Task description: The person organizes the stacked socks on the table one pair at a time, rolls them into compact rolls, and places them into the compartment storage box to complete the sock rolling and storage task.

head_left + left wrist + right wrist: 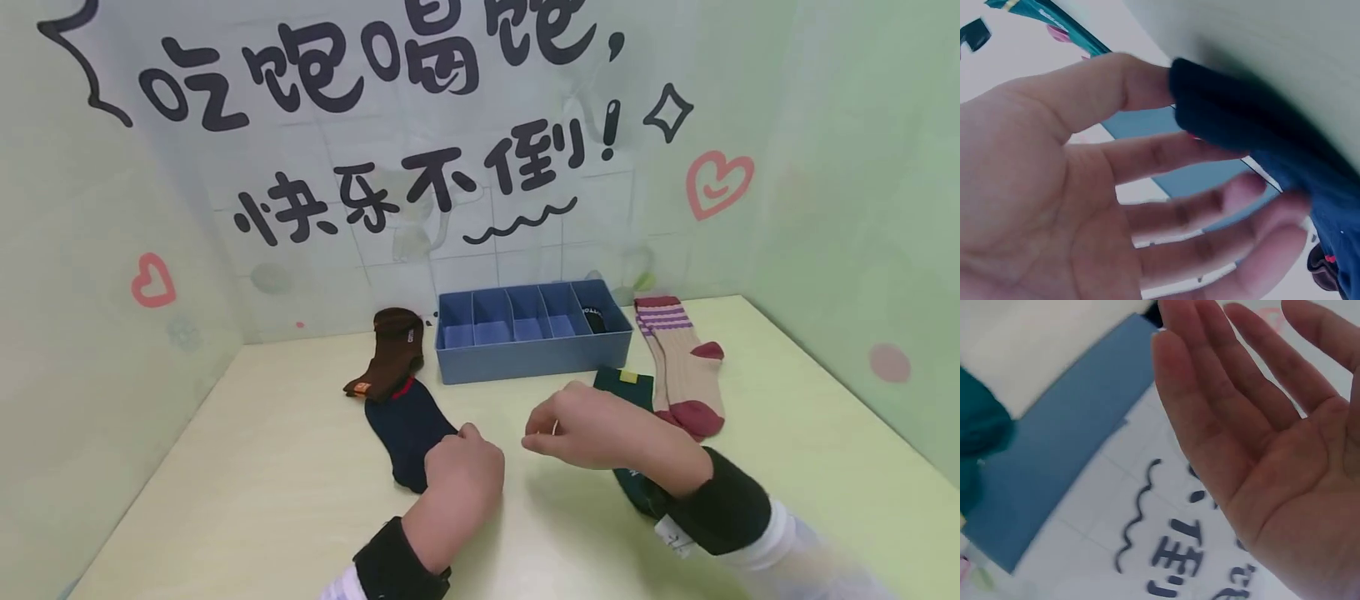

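Note:
My left hand (467,467) pinches the near right edge of a navy sock (408,425) that lies on the table. In the left wrist view, thumb and index finger meet on the navy fabric (1222,112) while the other fingers are loosely spread. Hovering over the table to the right, my right hand (588,429) holds nothing, its fingers relaxed and slightly bent. Below its wrist is a dark green sock (636,393) with a yellow label, partly hidden by hand and cuff. The navy sock's far end touches a brown sock (396,346).
A blue divided box (532,358) stands at the back, with a black folded item (594,319) in its rightmost compartment. Right of it lie beige socks (678,371) with maroon heels and toes and purple stripes. A printed sheet (420,192) hangs behind the table.

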Motion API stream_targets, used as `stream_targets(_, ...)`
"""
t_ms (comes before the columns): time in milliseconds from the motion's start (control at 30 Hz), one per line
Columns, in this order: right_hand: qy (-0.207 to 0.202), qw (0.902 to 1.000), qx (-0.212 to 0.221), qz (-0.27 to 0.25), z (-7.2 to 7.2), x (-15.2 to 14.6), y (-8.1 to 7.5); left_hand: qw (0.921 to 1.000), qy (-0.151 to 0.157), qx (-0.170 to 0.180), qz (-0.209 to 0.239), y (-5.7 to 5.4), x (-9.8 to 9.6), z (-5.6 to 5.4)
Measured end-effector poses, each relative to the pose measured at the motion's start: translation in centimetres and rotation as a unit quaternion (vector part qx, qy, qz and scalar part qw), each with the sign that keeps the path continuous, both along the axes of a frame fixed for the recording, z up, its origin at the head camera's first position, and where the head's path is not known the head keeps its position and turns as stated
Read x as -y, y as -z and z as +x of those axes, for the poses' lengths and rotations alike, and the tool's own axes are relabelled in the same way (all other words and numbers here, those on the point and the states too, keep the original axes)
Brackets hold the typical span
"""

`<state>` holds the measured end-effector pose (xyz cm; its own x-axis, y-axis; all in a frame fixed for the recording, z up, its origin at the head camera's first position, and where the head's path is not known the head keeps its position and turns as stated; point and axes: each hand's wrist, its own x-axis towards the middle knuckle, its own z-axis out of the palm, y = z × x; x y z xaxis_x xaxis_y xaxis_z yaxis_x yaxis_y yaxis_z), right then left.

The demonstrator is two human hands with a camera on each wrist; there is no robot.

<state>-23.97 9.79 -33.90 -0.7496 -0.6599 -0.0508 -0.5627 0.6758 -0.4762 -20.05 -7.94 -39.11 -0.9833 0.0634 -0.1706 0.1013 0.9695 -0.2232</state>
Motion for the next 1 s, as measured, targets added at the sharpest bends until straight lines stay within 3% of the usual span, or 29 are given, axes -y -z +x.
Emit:
stream_targets(100,-0.01,0.9999,-0.011,0.006,1.5,0.7,-0.9,0.9993,0.034,-0.01,-0.013,0.1,-0.4,0.6)
stream_targets(200,-0.003,0.9983,0.011,0.056,2.4,0.8,-1.2,0.9955,0.088,-0.02,-0.027,0.1,-0.8,1.5)
stream_targets(333,0.014,0.9855,0.059,0.159,2.8,0.4,-0.7,0.9868,0.159,-0.007,-0.028,-0.1,-1.4,2.6)
stream_targets(467,0.019,0.9741,0.09,0.206,2.6,0.2,0.1,0.9758,0.218,0.013,-0.009,-0.6,-1.8,3.2)
stream_targets(700,0.0,0.9735,0.092,0.209,3.0,0.2,1.6,0.9649,0.254,0.043,0.051,-1.0,-1.8,2.9)
stream_targets(800,-0.02,0.9792,0.065,0.191,3.7,0.1,2.6,0.9524,0.287,0.053,0.089,-0.9,-1.1,2.5)
stream_targets(900,-0.049,0.9828,-0.016,0.177,4.4,0.1,3.6,0.9408,0.3,0.076,0.139,-0.9,0.1,2.2)
stream_targets(1000,-0.089,0.9736,-0.114,0.177,4.7,0.3,4.2,0.9323,0.291,0.11,0.184,-0.9,1.3,1.8)
